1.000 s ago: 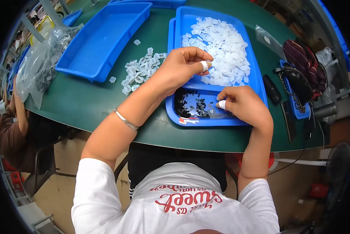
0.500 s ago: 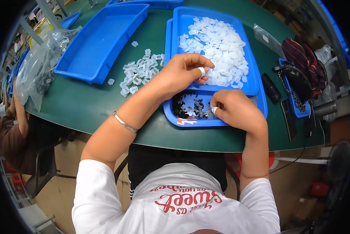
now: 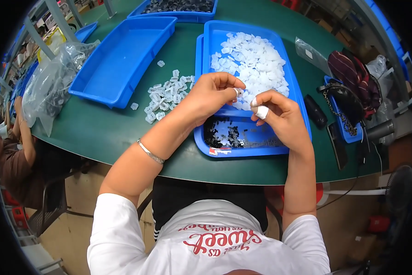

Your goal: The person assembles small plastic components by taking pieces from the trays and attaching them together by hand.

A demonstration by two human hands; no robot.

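Note:
My left hand [image 3: 210, 95] pinches a small white plastic piece between thumb and forefinger, mostly covered by the fingertips. Close to it on the right is my right hand [image 3: 286, 119], its thumb and forefinger pressed together and wrapped in white tape; anything between them is too small to make out. Both hands hover over the front of a blue tray [image 3: 278, 39] heaped with white plastic pieces [image 3: 256, 59]. That tray rests on a lower blue tray [image 3: 256, 151], whose uncovered front part holds tiny black parts [image 3: 233, 135].
Clear plastic pieces [image 3: 167, 95] lie loose on the green table [image 3: 100, 137], beside a bare blue tray [image 3: 118, 55]. Another tray of dark parts [image 3: 178, 5] stands behind. Plastic bags [image 3: 54, 82] lie left; a black pouch [image 3: 348, 98] and phone [image 3: 337, 145] right. A co-worker's arm [image 3: 24, 126] shows far left.
My right hand has risen from the tiny black parts toward my left hand, which still pinches near the white heap. The view has tilted slightly, showing more of the back tray.

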